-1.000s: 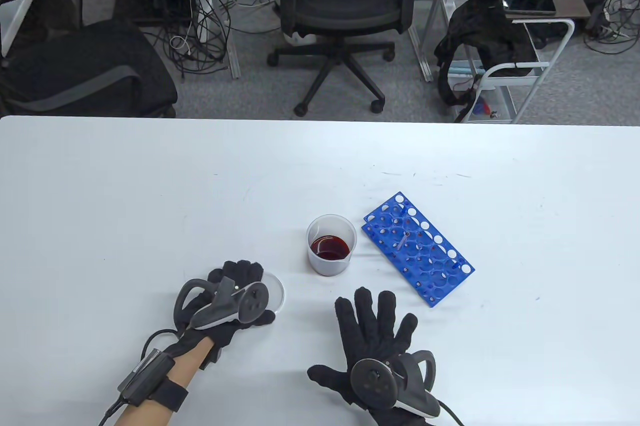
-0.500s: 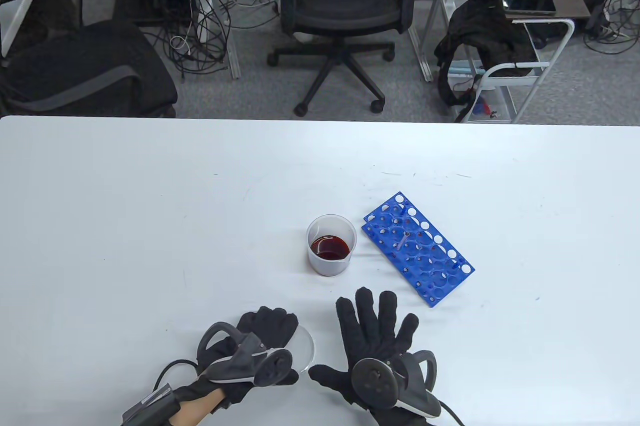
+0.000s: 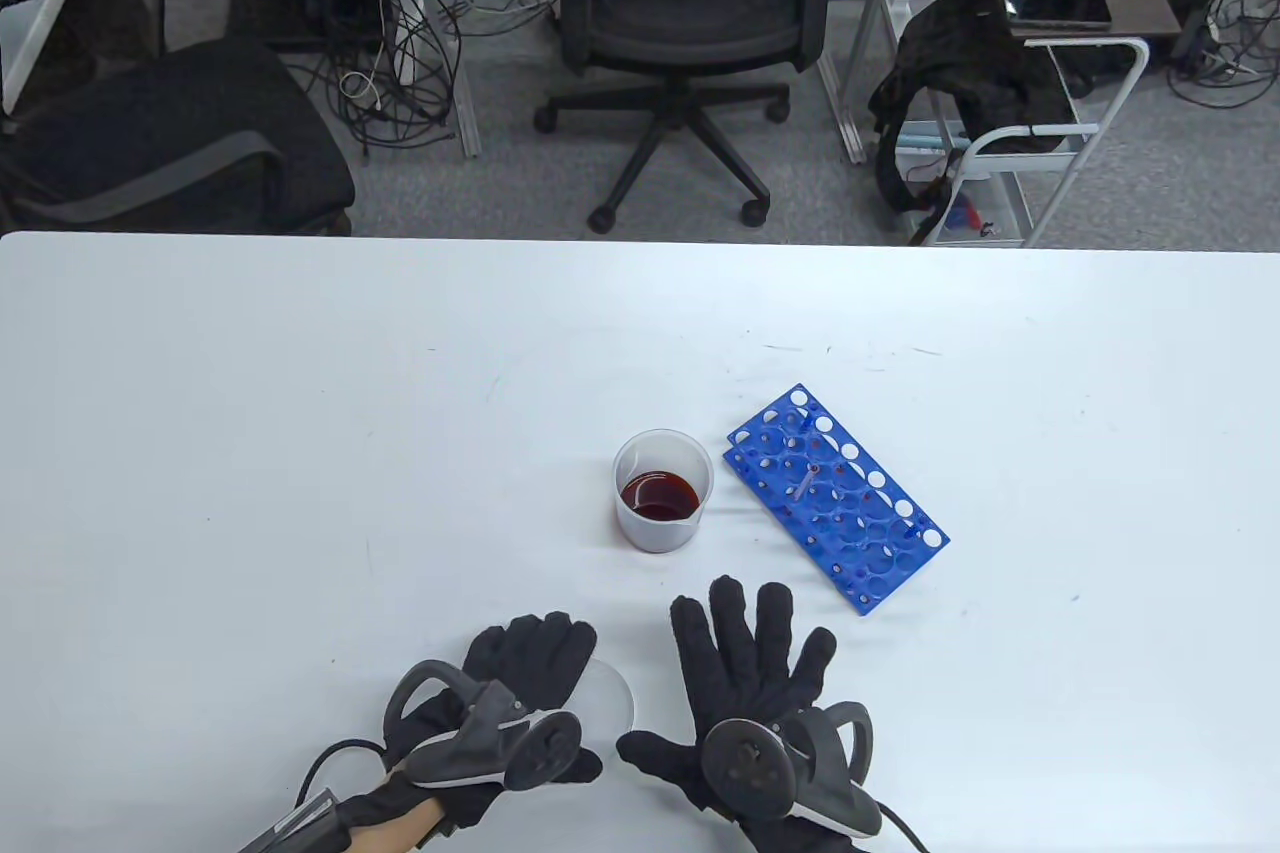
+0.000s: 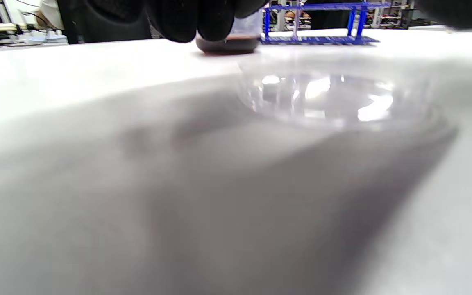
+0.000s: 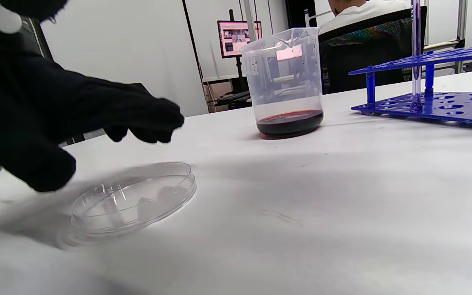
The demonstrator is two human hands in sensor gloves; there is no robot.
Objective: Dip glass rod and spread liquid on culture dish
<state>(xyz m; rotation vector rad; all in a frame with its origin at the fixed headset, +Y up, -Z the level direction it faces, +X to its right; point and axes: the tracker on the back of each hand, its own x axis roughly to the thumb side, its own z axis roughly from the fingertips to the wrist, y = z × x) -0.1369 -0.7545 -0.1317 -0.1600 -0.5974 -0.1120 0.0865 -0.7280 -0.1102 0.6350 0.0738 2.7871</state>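
One culture dish (image 3: 608,699), near centre, partly under left hand (image 3: 520,683), fingers loose above, not gripping. One right hand (image 3: 755,683) flat, spread, empty. One beaker (image 3: 662,503), one blue rack (image 3: 835,496) holding one glass rod (image 3: 806,483), farther right.

Left hand (image 3: 520,683) hovers with fingers loosely curled, gripping nothing; right hand (image 3: 750,683) lies flat, fingers spread.

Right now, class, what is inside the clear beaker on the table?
The beaker holds a shallow layer of dark red liquid at its bottom. Nothing else shows inside; the glass rod stands in the blue rack beside it.
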